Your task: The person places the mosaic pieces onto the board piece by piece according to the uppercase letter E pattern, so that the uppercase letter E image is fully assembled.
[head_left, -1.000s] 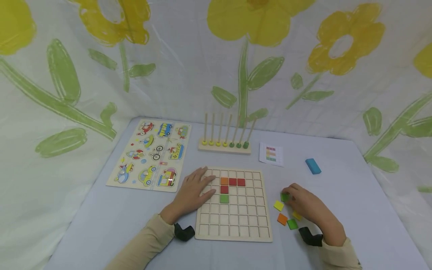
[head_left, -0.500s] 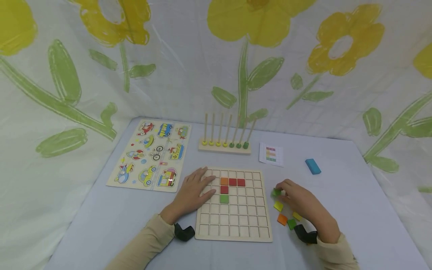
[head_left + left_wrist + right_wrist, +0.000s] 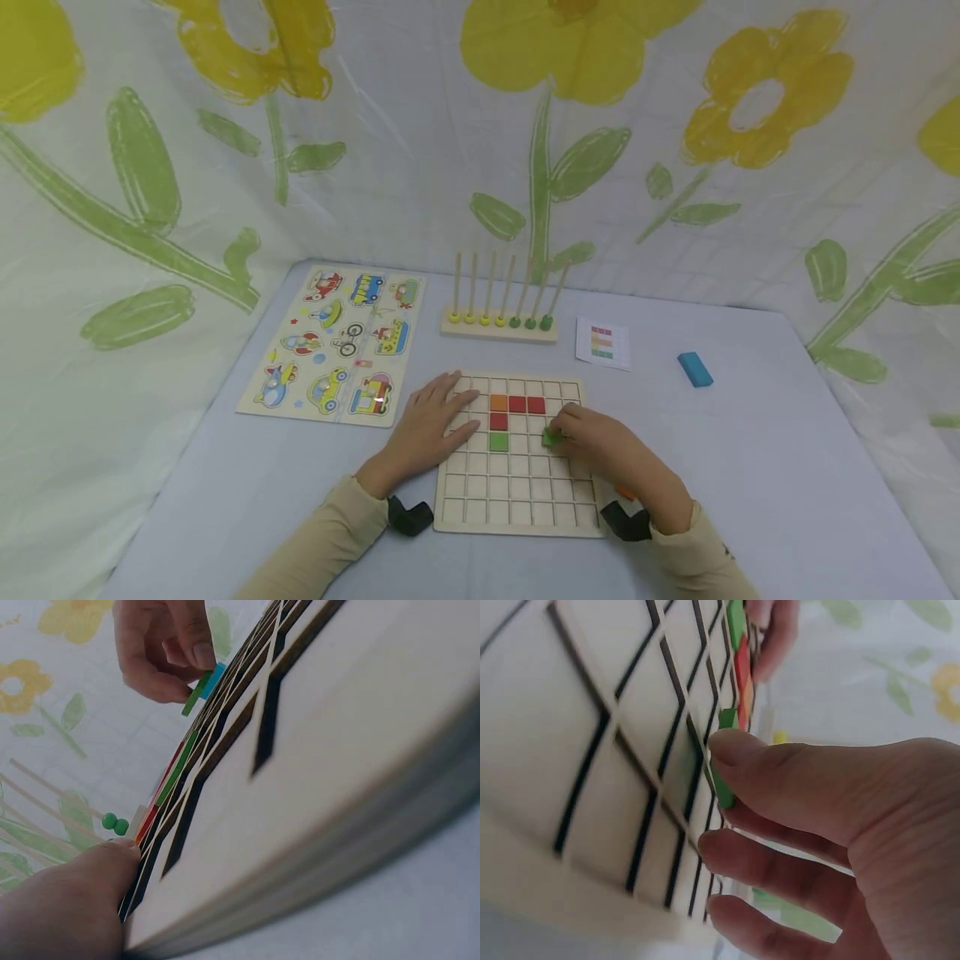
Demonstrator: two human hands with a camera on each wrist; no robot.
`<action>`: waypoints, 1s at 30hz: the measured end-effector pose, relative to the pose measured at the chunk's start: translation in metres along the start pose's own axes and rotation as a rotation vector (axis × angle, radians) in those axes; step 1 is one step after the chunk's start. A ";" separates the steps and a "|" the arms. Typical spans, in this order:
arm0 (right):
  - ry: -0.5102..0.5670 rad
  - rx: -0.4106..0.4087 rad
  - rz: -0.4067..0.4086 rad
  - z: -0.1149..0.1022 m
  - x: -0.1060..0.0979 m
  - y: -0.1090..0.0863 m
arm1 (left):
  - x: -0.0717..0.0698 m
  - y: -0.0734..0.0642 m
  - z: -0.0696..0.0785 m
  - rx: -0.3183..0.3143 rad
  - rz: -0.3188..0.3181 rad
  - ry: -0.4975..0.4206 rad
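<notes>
My right hand [image 3: 603, 442] pinches a green square tile [image 3: 552, 437] between thumb and fingertips, just over the right part of the wooden grid board [image 3: 517, 517]. In the right wrist view the thumb presses on that green tile [image 3: 724, 791], which is tilted above the grid. My left hand [image 3: 423, 429] lies flat with spread fingers on the board's left edge. Set in the grid are an orange tile [image 3: 498, 403], red tiles [image 3: 517, 404] and a green tile [image 3: 498, 442]. The left wrist view has the left thumb [image 3: 97, 874] resting at the board's edge.
An orange tile [image 3: 626, 492] shows partly under the right forearm. Behind the board stand a peg rack [image 3: 498, 333] with yellow and green beads, a printed pattern card [image 3: 603, 343] and a blue block [image 3: 696, 370]. A picture puzzle board [image 3: 330, 346] lies at the left.
My right hand has carried the green tile leftward from the loose tiles at the right to above the grid board. The left hand has stayed in place.
</notes>
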State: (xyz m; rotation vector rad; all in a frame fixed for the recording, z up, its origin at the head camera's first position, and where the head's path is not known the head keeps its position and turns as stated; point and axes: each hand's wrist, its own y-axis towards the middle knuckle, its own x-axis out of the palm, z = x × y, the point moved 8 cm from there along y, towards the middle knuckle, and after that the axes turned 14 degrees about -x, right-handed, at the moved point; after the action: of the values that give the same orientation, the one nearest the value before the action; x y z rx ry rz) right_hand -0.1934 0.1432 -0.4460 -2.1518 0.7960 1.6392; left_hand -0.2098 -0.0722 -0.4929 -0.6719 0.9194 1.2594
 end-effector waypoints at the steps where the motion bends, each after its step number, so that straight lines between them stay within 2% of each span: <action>1: -0.016 -0.033 0.005 -0.005 0.001 0.003 | 0.000 0.000 0.000 0.000 -0.001 0.000; 2: -0.031 -0.057 0.008 -0.008 0.003 0.006 | 0.000 0.000 0.000 0.000 -0.002 0.000; 9: -0.076 -0.079 -0.038 -0.024 0.010 0.023 | 0.001 -0.001 0.000 -0.001 0.000 0.003; 15: -0.084 -0.121 -0.004 -0.030 0.009 0.029 | 0.001 0.000 -0.001 0.000 0.015 -0.005; 21: -0.098 -0.149 0.004 -0.033 0.011 0.032 | 0.002 0.000 -0.002 0.000 0.022 -0.001; 27: -0.104 -0.173 0.010 -0.035 0.014 0.034 | 0.000 -0.001 0.000 0.028 0.051 -0.013; 30: -0.095 -0.172 0.004 -0.035 0.015 0.036 | 0.000 -0.001 0.000 0.022 0.043 -0.014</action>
State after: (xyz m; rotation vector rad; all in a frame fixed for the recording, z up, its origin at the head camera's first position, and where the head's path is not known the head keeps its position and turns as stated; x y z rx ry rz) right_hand -0.1848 0.0919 -0.4470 -2.1653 0.6539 1.8580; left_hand -0.2092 -0.0724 -0.4925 -0.6286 0.9395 1.2886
